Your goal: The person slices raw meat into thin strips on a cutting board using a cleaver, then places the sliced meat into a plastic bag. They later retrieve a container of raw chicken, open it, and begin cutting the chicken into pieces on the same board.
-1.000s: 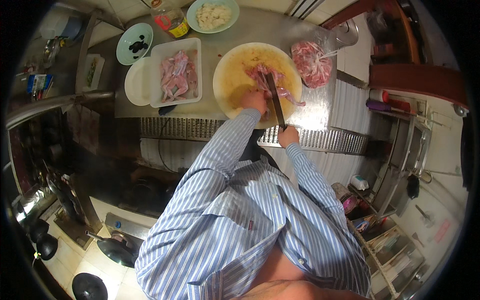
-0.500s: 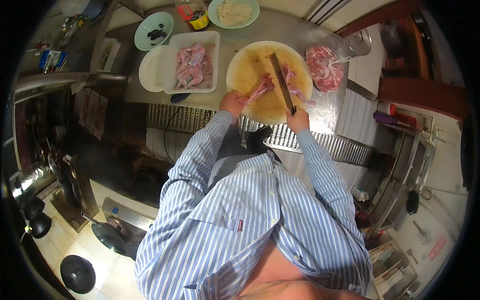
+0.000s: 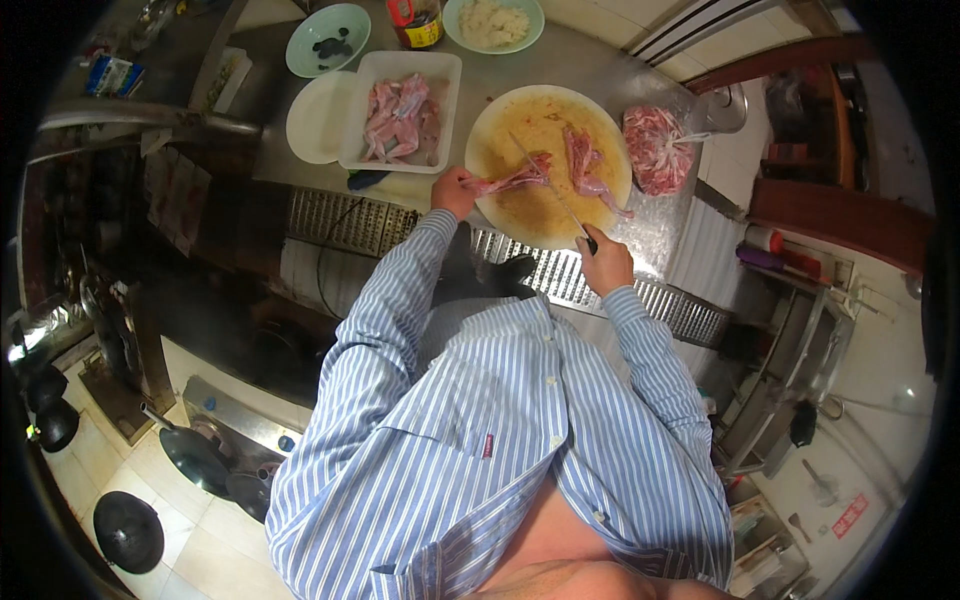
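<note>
A long piece of raw meat (image 3: 513,181) stretches over the left part of the round cutting board (image 3: 525,222). My left hand (image 3: 453,193) pinches its outer end at the board's rim. In my right hand (image 3: 606,264) is the handle of a knife (image 3: 565,207), at the board's near right edge. Its blade shows as a thin line slanting up to the left and crosses the meat's inner end; whether it has cut in, I cannot tell. A second piece of raw meat with a leg (image 3: 586,171) lies to the right of the blade.
A white tub (image 3: 452,105) of raw meat stands left of the board, beside a white lid (image 3: 312,132). Behind are two pale green bowls (image 3: 359,30) and a bottle (image 3: 425,28). On the right sits a tied bag of meat (image 3: 657,150). The metal counter's edge (image 3: 640,262) runs in front.
The knife has swung left, from between the two meat pieces onto the left piece. My left hand still grips that piece, which now lies more level. The whole view has shifted slightly.
</note>
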Tool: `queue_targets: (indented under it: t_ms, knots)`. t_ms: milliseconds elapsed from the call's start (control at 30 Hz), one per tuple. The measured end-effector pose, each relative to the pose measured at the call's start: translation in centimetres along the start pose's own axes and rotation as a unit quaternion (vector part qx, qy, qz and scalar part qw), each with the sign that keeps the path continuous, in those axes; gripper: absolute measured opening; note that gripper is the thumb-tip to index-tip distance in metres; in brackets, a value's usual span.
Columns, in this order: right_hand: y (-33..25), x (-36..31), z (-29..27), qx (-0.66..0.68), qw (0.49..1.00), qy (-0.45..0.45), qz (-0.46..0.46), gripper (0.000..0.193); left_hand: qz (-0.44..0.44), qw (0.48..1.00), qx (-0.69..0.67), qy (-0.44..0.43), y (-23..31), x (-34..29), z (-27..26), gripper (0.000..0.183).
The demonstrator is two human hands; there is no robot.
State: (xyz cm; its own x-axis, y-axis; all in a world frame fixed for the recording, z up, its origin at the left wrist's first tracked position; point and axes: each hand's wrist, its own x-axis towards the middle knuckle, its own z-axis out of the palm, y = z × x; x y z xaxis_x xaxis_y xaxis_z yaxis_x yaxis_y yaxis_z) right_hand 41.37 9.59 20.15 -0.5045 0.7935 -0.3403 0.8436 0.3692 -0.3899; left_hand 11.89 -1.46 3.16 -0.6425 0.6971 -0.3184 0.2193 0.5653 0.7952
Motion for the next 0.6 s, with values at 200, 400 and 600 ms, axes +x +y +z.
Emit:
queue_targets:
  t_ms: [200,400,600]
  knots:
    - [-1.4,1.0,-2.3,0.115,0.98,0.075,-0.142,0.036,-0.016,0.999,-0.033,-0.001,0.3,-0.1,0.1,0.027]
    - [2.8,4.4,-0.8,-0.075,0.994,-0.068,-0.042,0.038,-0.037,0.999,-0.029,-0.007,0.5,0.2,0.0,0.026]
    - [5.6,5.6,0.0,-0.106,0.988,-0.109,0.025,0.041,-0.011,0.998,-0.059,0.026,0.6,0.0,0.4,0.025]
